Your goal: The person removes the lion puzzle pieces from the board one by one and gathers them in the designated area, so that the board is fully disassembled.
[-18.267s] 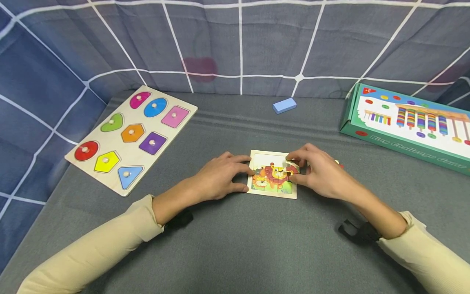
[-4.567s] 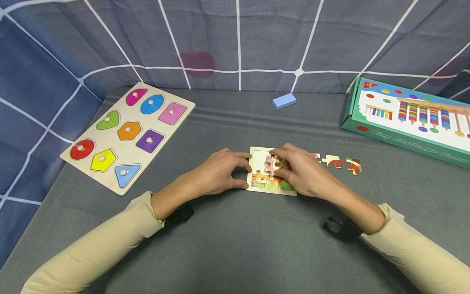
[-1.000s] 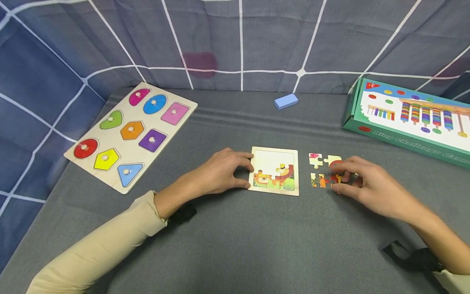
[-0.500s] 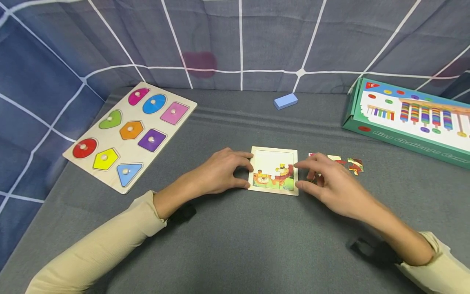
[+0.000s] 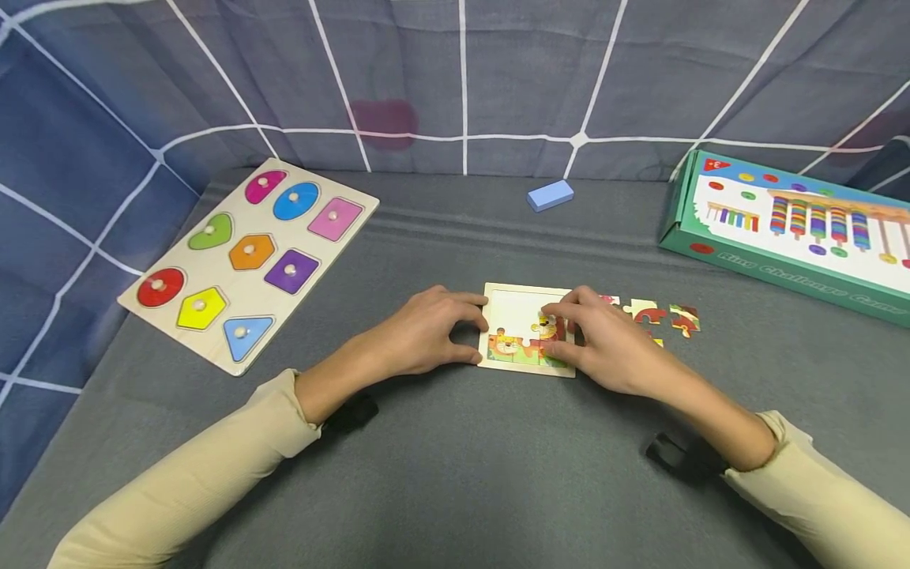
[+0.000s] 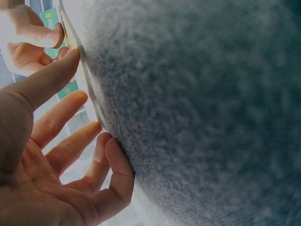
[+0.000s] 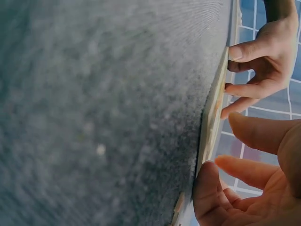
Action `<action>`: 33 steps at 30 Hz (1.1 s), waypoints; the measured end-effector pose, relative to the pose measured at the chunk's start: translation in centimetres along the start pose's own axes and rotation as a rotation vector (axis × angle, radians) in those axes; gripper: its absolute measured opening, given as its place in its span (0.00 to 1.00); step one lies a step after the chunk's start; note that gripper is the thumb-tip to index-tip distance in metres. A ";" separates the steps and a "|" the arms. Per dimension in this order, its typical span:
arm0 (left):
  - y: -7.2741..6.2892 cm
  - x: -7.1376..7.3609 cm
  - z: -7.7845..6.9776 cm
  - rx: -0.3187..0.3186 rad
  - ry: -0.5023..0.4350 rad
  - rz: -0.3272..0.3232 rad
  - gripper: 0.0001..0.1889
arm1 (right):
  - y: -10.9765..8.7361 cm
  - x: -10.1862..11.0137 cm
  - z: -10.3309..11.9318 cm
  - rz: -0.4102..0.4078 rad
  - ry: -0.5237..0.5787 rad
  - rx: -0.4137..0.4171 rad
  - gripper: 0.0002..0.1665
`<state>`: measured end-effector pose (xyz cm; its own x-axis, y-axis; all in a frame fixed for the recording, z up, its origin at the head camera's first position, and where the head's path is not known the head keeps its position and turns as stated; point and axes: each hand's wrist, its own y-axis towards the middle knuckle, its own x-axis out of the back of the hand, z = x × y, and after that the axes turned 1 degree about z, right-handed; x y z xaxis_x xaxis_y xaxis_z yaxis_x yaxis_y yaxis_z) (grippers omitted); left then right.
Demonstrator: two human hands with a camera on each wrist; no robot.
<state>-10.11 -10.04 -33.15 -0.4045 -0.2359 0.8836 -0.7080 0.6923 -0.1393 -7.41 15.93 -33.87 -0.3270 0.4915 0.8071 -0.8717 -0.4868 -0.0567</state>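
A small square wooden jigsaw board [image 5: 526, 286] lies mid-table, with cartoon lion pieces along its lower row and at its right side. White backing shows in its upper part. My left hand [image 5: 423, 336] touches the board's left edge with fingers and thumb; the left wrist view shows these fingertips spread along the edge. My right hand [image 5: 607, 340] is over the board's right side, finger and thumb apart around a lion-face puzzle piece [image 5: 544, 325]. No lifted piece shows between them in the right wrist view. Loose puzzle pieces [image 5: 645, 310] lie to the right, partly hidden.
A wooden shape-knob board [image 5: 213, 300] lies at the left. At the back stands a blue block [image 5: 550, 195]. A green game box [image 5: 782, 237] fills the right rear. A checked cloth [image 5: 426, 79] hangs behind the grey table [image 5: 462, 474].
Since 18.3 s ago, pieces have left the board's upper part. In the last second, my right hand moved left from the loose pieces to the board's right side. My left hand stayed at its edge.
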 end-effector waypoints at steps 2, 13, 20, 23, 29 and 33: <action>0.0 0.0 0.0 0.000 0.001 -0.001 0.18 | 0.2 0.0 0.0 0.027 -0.023 -0.011 0.26; -0.1 0.0 0.2 0.006 -0.004 0.005 0.18 | 0.7 0.1 0.2 0.060 -0.058 -0.002 0.23; -0.1 -0.1 0.2 0.001 -0.001 0.000 0.19 | 0.9 0.0 0.3 0.055 -0.066 -0.012 0.22; -0.1 -0.1 0.2 0.004 0.000 0.000 0.18 | 0.9 0.0 0.3 0.051 -0.073 -0.012 0.21; 0.0 0.0 0.2 -0.003 0.003 -0.001 0.19 | 0.9 0.1 0.4 0.048 -0.056 -0.015 0.19; -0.1 0.1 0.2 -0.007 0.003 -0.002 0.19 | 0.9 0.1 0.4 0.041 -0.040 -0.008 0.18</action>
<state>-10.18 -10.19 -33.16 -0.4018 -0.2351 0.8850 -0.7045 0.6967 -0.1348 -8.11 15.23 -33.61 -0.3482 0.4418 0.8268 -0.8606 -0.5003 -0.0951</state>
